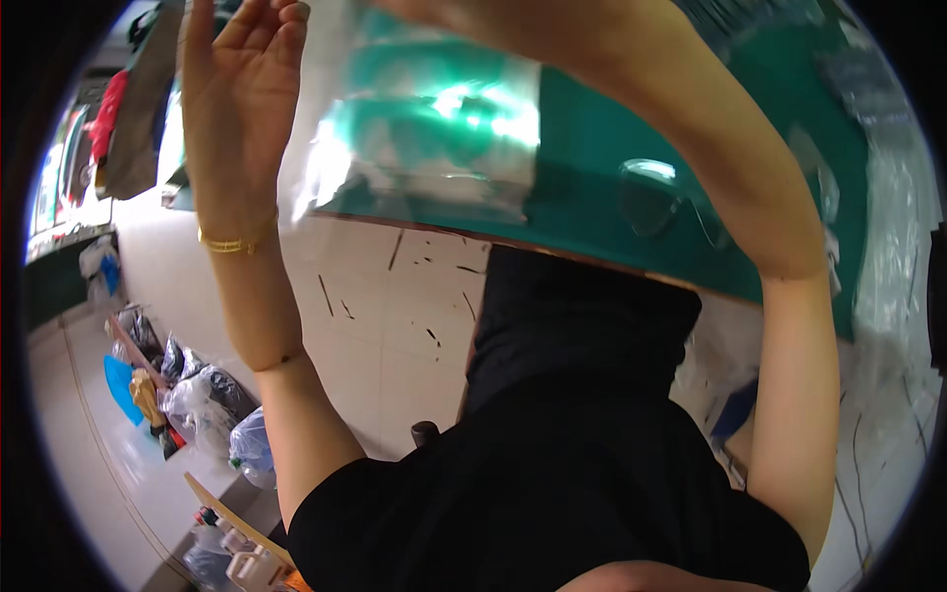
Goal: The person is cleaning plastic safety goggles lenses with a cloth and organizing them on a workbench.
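My left hand [247, 79] is raised at the upper left, beside the green table. Its palm shows, the thumb stands apart from the loosely bent fingers, and I see nothing in it. The top edge cuts off some fingertips. Bent across the table, my right forearm [681, 109] runs out past the top edge, so the right hand and anything in it are hidden. Between the two arms a clear plastic bag or sheet [424, 183] lies on the table, shiny and partly blurred, overhanging the near edge.
The green table [582, 197] holds another clear plastic piece [651, 192] under my right arm. Crumpled clear plastic [893, 257] hangs at the far right. On the left floor are filled plastic bags [202, 405], a blue item [122, 388] and a white jug [254, 569].
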Motion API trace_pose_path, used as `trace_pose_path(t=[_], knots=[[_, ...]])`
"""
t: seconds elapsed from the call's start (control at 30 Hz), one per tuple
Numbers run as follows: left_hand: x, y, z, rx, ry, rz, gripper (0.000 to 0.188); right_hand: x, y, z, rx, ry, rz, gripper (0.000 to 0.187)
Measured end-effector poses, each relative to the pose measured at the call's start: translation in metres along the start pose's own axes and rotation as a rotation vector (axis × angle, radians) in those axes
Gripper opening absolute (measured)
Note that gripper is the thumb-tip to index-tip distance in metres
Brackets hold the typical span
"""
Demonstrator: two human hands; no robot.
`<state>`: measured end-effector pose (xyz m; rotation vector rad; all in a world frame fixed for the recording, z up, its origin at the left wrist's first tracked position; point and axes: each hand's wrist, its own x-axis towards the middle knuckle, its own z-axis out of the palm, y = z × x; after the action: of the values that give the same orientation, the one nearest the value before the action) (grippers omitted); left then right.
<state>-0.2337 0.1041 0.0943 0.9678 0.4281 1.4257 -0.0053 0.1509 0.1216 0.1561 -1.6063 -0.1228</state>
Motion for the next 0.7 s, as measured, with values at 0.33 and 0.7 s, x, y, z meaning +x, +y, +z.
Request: trace_pose_path(t=[0.33,0.7], knots=[[-0.056,-0.112,0.108,0.281,0.097,0.009,0.011,-0.024,-0.113,-0.170,-0.039,-0.372,1.346,0.046],[-0.090,-0.174,0.142,0.256,-0.176,-0.270,0.023,-0.083,-0.211,-0.256,0.301,0.377,1.856,0.072]])
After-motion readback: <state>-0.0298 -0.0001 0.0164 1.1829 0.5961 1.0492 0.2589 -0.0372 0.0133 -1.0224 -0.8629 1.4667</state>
